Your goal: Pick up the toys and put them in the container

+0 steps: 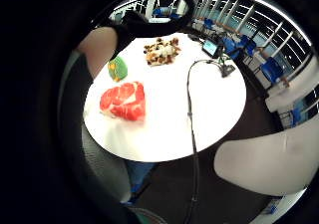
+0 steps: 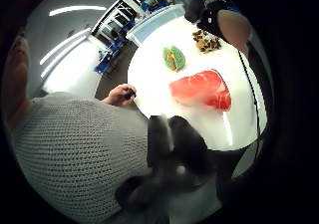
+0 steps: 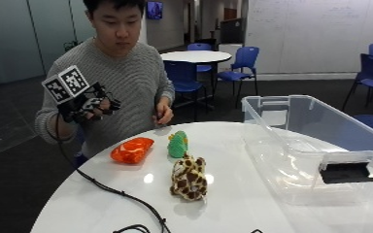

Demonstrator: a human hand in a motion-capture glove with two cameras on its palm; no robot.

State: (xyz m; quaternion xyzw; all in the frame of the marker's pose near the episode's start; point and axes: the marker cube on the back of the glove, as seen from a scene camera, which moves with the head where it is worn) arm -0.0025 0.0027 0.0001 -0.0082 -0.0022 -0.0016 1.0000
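Three toys lie on the round white table (image 3: 238, 204): a red-and-white steak toy (image 3: 132, 149) (image 1: 124, 101) (image 2: 202, 88), a green toy (image 3: 178, 144) (image 1: 117, 68) (image 2: 174, 57) beside it, and a spotted giraffe plush (image 3: 188, 178) (image 1: 162, 51) (image 2: 206, 41) nearer the middle. A clear plastic container (image 3: 315, 145) stands on the table's right side with nothing in it. My gloved right hand (image 3: 88, 108) hangs in the air at chest height, left of and above the steak toy, fingers loosely curled and holding nothing.
The person's bare left hand (image 3: 162, 115) (image 2: 119, 94) rests at the table's far edge and pinches a small dark object. A black cable (image 3: 118, 194) runs across the table's near left part. Blue chairs (image 3: 238, 63) and another table stand behind.
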